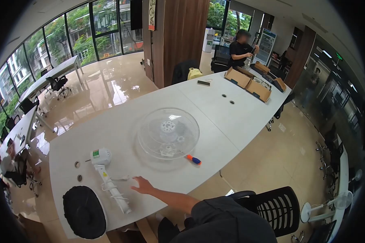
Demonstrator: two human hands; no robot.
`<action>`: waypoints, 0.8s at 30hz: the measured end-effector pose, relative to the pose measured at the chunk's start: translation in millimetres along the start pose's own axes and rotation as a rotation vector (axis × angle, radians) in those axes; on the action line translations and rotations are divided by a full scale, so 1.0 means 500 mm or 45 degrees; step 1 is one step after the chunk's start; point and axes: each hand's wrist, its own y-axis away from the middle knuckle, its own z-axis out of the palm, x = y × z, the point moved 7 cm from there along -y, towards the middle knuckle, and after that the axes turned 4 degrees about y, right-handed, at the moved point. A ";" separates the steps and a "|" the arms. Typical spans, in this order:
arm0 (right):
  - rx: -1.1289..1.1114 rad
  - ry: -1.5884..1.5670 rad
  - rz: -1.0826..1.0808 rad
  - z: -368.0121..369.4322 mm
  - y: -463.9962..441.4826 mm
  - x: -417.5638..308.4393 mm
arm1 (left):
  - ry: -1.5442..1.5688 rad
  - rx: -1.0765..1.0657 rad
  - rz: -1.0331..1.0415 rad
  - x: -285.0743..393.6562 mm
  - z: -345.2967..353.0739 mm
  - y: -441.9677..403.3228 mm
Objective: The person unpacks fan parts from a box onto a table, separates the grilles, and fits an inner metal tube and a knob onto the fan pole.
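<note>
One hand (142, 185) reaches in over the white table from the lower right, fingers spread and holding nothing; by the arm's side it looks like my right hand. Just left of it lies a white fan body (109, 182) with its motor head, a pole and a white cord wound round the pole. The cord's plug (125, 178) is close to the fingertips. Beyond the hand rests a round clear fan cage (168, 131). An orange and blue screwdriver (194, 159) lies at the cage's near edge. My left hand does not show.
A black round cover (84, 212) lies at the table's near left corner. Open cardboard boxes (247, 83) and a phone (203, 83) are at the far end, where a person in black stands. A black chair (278, 210) is at the lower right.
</note>
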 end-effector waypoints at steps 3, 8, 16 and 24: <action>0.143 -0.017 -0.011 -0.106 0.240 0.105 | -0.120 -0.137 0.221 0.047 0.108 -0.044; 0.112 0.340 0.329 -0.263 0.715 0.311 | -0.289 -0.299 0.549 0.166 0.262 -0.177; -1.318 0.612 1.465 -0.346 1.267 0.512 | -0.671 -0.317 0.004 -0.478 -0.125 0.113; -1.639 1.118 1.055 -0.275 1.252 0.386 | -0.205 0.249 -0.272 -0.782 -0.220 0.017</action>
